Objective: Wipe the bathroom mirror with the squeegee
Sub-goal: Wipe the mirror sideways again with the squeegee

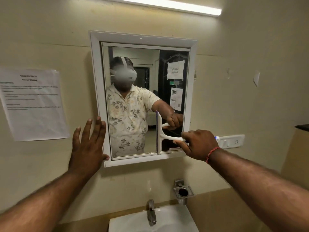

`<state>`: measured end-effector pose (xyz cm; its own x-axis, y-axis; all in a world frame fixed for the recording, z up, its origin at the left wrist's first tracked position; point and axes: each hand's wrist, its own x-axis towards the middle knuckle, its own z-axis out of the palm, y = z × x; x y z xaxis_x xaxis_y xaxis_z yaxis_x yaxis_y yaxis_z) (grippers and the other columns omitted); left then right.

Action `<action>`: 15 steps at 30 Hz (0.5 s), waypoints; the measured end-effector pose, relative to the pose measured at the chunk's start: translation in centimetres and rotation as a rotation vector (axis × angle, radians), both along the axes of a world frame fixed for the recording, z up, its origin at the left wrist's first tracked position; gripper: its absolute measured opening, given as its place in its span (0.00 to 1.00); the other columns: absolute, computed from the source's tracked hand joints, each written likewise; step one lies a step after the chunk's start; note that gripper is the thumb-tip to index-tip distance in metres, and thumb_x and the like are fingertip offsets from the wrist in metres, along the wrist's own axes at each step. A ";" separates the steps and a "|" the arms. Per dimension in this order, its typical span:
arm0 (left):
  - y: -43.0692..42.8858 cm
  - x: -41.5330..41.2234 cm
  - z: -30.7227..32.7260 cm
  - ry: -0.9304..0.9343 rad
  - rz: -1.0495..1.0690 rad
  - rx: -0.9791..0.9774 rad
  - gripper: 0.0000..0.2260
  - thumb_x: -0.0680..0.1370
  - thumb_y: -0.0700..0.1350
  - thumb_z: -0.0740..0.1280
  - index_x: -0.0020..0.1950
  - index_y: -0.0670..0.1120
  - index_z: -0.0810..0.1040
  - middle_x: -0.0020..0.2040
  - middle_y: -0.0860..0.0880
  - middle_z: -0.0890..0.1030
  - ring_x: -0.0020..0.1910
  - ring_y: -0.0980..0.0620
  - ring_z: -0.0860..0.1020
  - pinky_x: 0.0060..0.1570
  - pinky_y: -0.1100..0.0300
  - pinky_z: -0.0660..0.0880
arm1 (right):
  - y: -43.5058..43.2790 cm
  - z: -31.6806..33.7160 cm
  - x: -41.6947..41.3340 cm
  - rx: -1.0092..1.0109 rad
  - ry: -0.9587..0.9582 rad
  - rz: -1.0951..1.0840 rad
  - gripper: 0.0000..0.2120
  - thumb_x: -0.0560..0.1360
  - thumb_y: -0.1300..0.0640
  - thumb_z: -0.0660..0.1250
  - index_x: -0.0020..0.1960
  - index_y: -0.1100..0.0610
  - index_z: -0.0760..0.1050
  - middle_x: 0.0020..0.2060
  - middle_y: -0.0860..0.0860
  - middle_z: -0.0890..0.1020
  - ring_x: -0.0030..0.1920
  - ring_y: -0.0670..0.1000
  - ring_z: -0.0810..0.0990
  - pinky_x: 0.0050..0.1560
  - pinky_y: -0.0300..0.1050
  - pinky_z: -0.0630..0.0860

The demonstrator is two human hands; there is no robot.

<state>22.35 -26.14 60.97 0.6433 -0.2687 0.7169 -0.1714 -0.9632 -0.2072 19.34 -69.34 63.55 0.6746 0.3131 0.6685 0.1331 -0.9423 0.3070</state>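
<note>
The bathroom mirror [143, 67] hangs on the wall in a white frame [97, 77] and reflects a person in a floral shirt. A white squeegee [163, 135] with a purple blade stands upright against the glass in the lower right part of the mirror. My right hand [199, 144] grips its handle from the right. My left hand [87, 144] lies flat with fingers spread on the wall, its thumb side touching the frame's lower left edge.
A printed sheet [33, 104] is taped to the wall at left. A switch plate [231, 141] sits right of the mirror. Below are a white sink [177, 220], a metal tap [151, 212] and a wall-mounted metal holder [183, 191]. A tube light [167, 5] glows above.
</note>
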 end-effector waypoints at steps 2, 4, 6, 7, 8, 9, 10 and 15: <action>-0.1 -0.1 0.1 0.008 0.004 0.004 0.72 0.58 0.58 0.92 0.91 0.39 0.54 0.93 0.40 0.50 0.91 0.33 0.55 0.84 0.30 0.54 | -1.4 0.1 -0.5 -0.010 -0.029 -0.004 0.22 0.83 0.30 0.56 0.40 0.44 0.66 0.27 0.44 0.71 0.26 0.50 0.68 0.30 0.42 0.60; -0.2 -0.2 0.1 0.017 0.009 0.004 0.72 0.58 0.58 0.92 0.91 0.39 0.54 0.93 0.40 0.51 0.91 0.33 0.55 0.84 0.30 0.54 | -2.6 0.2 -0.7 -0.016 -0.047 -0.022 0.22 0.83 0.30 0.56 0.39 0.44 0.65 0.27 0.44 0.70 0.26 0.51 0.66 0.30 0.41 0.59; -0.3 -0.4 0.2 0.028 0.011 0.001 0.71 0.59 0.57 0.92 0.91 0.39 0.55 0.93 0.39 0.52 0.91 0.33 0.55 0.84 0.30 0.55 | -3.7 0.2 -0.8 -0.017 -0.047 -0.042 0.22 0.83 0.30 0.56 0.38 0.44 0.65 0.26 0.44 0.69 0.26 0.51 0.66 0.29 0.41 0.59; -0.4 -0.4 0.2 0.031 0.009 -0.001 0.71 0.59 0.57 0.92 0.91 0.39 0.55 0.93 0.39 0.52 0.90 0.32 0.56 0.84 0.30 0.54 | -4.2 0.2 -0.7 -0.015 -0.043 -0.053 0.23 0.83 0.30 0.56 0.38 0.45 0.65 0.26 0.44 0.69 0.25 0.51 0.67 0.29 0.41 0.60; -0.4 -0.5 0.3 0.033 0.006 -0.002 0.71 0.59 0.57 0.92 0.91 0.39 0.55 0.93 0.39 0.52 0.90 0.32 0.56 0.85 0.31 0.53 | -4.6 0.1 -0.8 -0.010 -0.037 -0.066 0.24 0.83 0.29 0.55 0.38 0.45 0.66 0.26 0.44 0.69 0.25 0.51 0.67 0.29 0.41 0.61; -0.4 -0.5 0.3 0.037 0.004 -0.003 0.71 0.59 0.57 0.92 0.91 0.39 0.54 0.93 0.39 0.52 0.90 0.32 0.56 0.86 0.33 0.51 | -5.0 0.1 -0.9 -0.004 -0.033 -0.077 0.25 0.83 0.29 0.54 0.38 0.45 0.66 0.26 0.44 0.69 0.25 0.50 0.68 0.29 0.41 0.62; -0.4 -0.6 0.3 0.044 0.003 -0.004 0.71 0.60 0.57 0.92 0.91 0.39 0.54 0.93 0.39 0.52 0.90 0.32 0.56 0.86 0.35 0.48 | -5.4 0.1 -0.9 0.007 -0.036 -0.083 0.25 0.83 0.28 0.53 0.38 0.45 0.67 0.26 0.44 0.69 0.25 0.50 0.68 0.29 0.41 0.62; -0.6 -0.5 0.4 0.063 -0.007 -0.008 0.71 0.59 0.57 0.92 0.91 0.38 0.55 0.92 0.38 0.52 0.90 0.32 0.56 0.85 0.38 0.43 | -5.8 -0.3 -1.2 0.052 -0.026 -0.084 0.27 0.83 0.28 0.53 0.37 0.46 0.68 0.26 0.43 0.69 0.26 0.50 0.69 0.29 0.43 0.67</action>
<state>21.85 -26.70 61.32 0.6855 -0.2681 0.6769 -0.1905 -0.9634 -0.1886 18.16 -75.10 63.30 0.6792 0.2212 0.6998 0.0461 -0.9645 0.2602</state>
